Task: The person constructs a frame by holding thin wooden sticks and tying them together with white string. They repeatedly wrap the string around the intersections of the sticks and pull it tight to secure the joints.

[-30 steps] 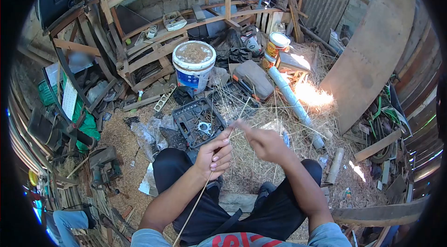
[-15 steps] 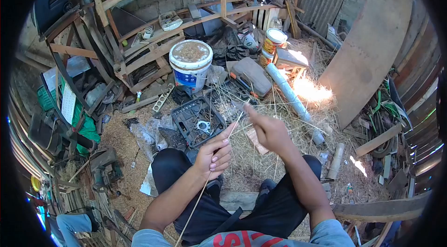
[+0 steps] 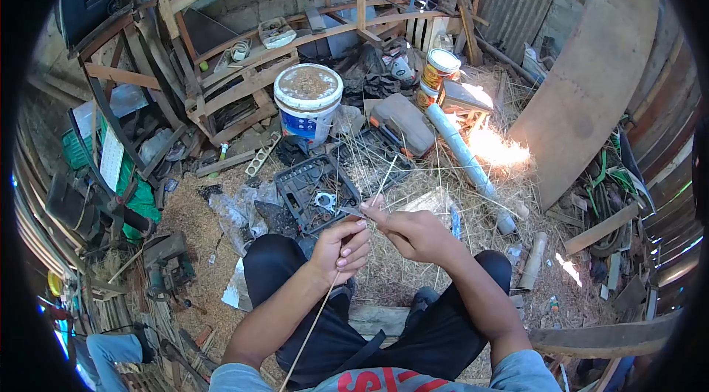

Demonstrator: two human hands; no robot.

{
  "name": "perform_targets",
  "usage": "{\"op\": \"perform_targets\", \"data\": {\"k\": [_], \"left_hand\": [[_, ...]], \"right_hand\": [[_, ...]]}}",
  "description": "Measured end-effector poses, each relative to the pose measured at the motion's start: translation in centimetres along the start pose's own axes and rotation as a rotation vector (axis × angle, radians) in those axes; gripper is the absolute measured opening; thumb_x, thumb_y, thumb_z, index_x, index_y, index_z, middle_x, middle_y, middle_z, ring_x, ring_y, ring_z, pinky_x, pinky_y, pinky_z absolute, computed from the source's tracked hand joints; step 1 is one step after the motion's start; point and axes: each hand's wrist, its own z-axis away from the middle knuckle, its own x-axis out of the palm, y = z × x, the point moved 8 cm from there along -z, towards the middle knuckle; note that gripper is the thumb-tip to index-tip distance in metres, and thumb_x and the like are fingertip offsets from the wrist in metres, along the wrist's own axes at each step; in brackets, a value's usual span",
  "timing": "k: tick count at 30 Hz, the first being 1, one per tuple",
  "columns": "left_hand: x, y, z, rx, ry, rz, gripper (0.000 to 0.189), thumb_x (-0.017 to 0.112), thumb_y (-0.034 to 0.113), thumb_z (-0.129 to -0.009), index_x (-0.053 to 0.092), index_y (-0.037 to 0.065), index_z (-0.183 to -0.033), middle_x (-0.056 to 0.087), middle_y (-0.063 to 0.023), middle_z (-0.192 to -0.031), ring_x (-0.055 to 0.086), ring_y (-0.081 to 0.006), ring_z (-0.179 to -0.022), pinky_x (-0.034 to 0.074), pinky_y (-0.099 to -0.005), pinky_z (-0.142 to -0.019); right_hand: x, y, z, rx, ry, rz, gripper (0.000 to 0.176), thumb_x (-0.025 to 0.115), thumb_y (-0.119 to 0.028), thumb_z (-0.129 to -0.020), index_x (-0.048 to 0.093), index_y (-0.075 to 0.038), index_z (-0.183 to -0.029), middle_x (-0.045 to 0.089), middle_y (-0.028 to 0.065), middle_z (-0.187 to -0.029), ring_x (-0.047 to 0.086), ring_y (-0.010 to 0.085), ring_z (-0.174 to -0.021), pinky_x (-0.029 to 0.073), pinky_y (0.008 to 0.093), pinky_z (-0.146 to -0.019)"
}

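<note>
My left hand (image 3: 342, 250) is closed around a thin, pale strip (image 3: 314, 324), which looks like split bamboo or cane. The strip runs from beside my lap up through the fist and slants out past the fingers. My right hand (image 3: 415, 235) is closed on a knife, whose narrow grey blade (image 3: 351, 211) points left from the fingertips. That blade lies close against the strip, just above my left thumb and index finger; whether it cuts in cannot be made out. The knife's handle is mostly hidden by the right hand.
An open tool case (image 3: 317, 193) lies ahead of my left knee. Behind it stands a white bucket (image 3: 309, 100). A grey pipe (image 3: 461, 148) lies at right, near stacked paint cans (image 3: 441, 67). Loose strips and shavings (image 3: 399, 274) litter the ground. A board (image 3: 591, 82) leans at right.
My right hand has come down and left, bringing the blade to the strip near my left fingers. The left index finger has curled in. The view has shifted slightly.
</note>
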Motion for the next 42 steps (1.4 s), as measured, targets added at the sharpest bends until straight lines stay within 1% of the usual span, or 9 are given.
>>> {"op": "perform_targets", "data": {"k": [2, 8, 14, 19, 23, 28, 33, 36, 42], "left_hand": [[0.4, 0.3, -0.1, 0.025, -0.048, -0.017, 0.017, 0.041, 0.012, -0.1, 0.044, 0.013, -0.083, 0.035, 0.0023, -0.049, 0.028, -0.0068, -0.031, 0.02, -0.0197, -0.028], [0.7, 0.5, 0.0, 0.005, -0.051, -0.006, 0.023, 0.035, 0.01, -0.102, 0.053, 0.015, -0.116, 0.035, 0.001, -0.048, 0.031, -0.0078, -0.032, 0.025, -0.0203, -0.029], [1.1, 0.0, 0.2, 0.0, -0.059, -0.09, 0.052, 0.034, 0.009, -0.101, 0.026, 0.017, -0.151, 0.033, 0.0017, -0.049, 0.029, -0.0072, -0.032, 0.026, -0.0197, -0.03], [1.4, -0.7, 0.3, -0.028, -0.091, -0.115, 0.053, 0.035, 0.009, -0.101, 0.024, 0.016, -0.152, 0.032, 0.002, -0.049, 0.028, -0.0064, -0.032, 0.026, -0.0197, -0.03], [0.6, 0.3, 0.1, 0.022, -0.024, -0.041, 0.048, 0.035, 0.01, -0.101, 0.033, 0.018, -0.148, 0.033, 0.0016, -0.048, 0.028, -0.0069, -0.032, 0.025, -0.0204, -0.029], [0.1, 0.4, 0.1, 0.007, -0.009, 0.051, 0.041, 0.034, 0.011, -0.101, 0.041, 0.022, -0.14, 0.032, 0.0027, -0.049, 0.03, -0.0072, -0.032, 0.025, -0.0199, -0.029], [1.5, 0.4, 0.4, 0.013, -0.052, -0.055, 0.045, 0.033, 0.01, -0.101, 0.038, 0.022, -0.144, 0.032, 0.0031, -0.048, 0.03, -0.0075, -0.031, 0.025, -0.0197, -0.029], [0.2, 0.0, 0.3, -0.008, 0.007, 0.022, 0.051, 0.033, 0.009, -0.101, 0.029, 0.022, -0.15, 0.032, 0.003, -0.048, 0.03, -0.0073, -0.032, 0.026, -0.0197, -0.029], [1.9, -1.2, 0.6, -0.078, -0.124, -0.047, 0.052, 0.033, 0.009, -0.101, 0.026, 0.019, -0.152, 0.032, 0.0015, -0.048, 0.031, -0.0072, -0.032, 0.026, -0.0216, -0.029]], "right_hand": [[0.0, 0.4, 0.0, 0.012, 0.037, 0.055, 0.062, 0.058, -0.009, -0.085, 0.044, -0.025, -0.144, 0.061, 0.0107, -0.072, 0.062, 0.0287, -0.059, 0.049, 0.0395, -0.053], [-0.2, -0.2, -0.1, 0.041, 0.037, 0.224, 0.061, 0.059, -0.012, -0.086, 0.044, -0.027, -0.143, 0.058, 0.0091, -0.067, 0.06, 0.0282, -0.056, 0.048, 0.0396, -0.05], [-2.7, 3.6, 0.2, 0.198, 0.223, 0.19, 0.061, 0.057, -0.005, -0.086, 0.046, -0.022, -0.144, 0.06, 0.0132, -0.07, 0.061, 0.0276, -0.057, 0.05, 0.0367, -0.056], [-7.1, 11.1, 2.8, 0.646, 0.328, 0.065, 0.055, 0.049, -0.009, -0.094, 0.038, -0.021, -0.147, 0.068, 0.0181, -0.091, 0.067, 0.0329, -0.072, 0.054, 0.0409, -0.067], [-4.6, 6.2, 1.3, 0.242, 0.246, -0.079, 0.056, 0.05, -0.009, -0.093, 0.038, -0.019, -0.148, 0.067, 0.0215, -0.096, 0.069, 0.0339, -0.083, 0.053, 0.0408, -0.078], [0.6, 0.6, 0.1, 0.045, -0.018, 0.017, 0.057, 0.054, -0.008, -0.09, 0.043, -0.019, -0.144, 0.067, 0.0163, -0.085, 0.067, 0.0315, -0.074, 0.052, 0.0407, -0.064], [-1.5, 2.1, -0.3, 0.097, 0.217, 0.082, 0.065, 0.058, -0.004, -0.083, 0.044, -0.019, -0.144, 0.061, 0.0124, -0.07, 0.062, 0.0316, -0.061, 0.05, 0.0399, -0.058], [-0.6, 0.4, -0.1, 0.024, 0.049, 0.094, 0.062, 0.056, -0.005, -0.085, 0.044, -0.021, -0.144, 0.06, 0.0135, -0.069, 0.061, 0.0324, -0.06, 0.05, 0.0401, -0.057], [-5.2, 9.4, 2.0, 0.545, 0.342, -0.014, 0.058, 0.055, -0.003, -0.088, 0.047, -0.019, -0.143, 0.066, 0.0144, -0.08, 0.062, 0.0238, -0.06, 0.051, 0.0335, -0.062]]}}
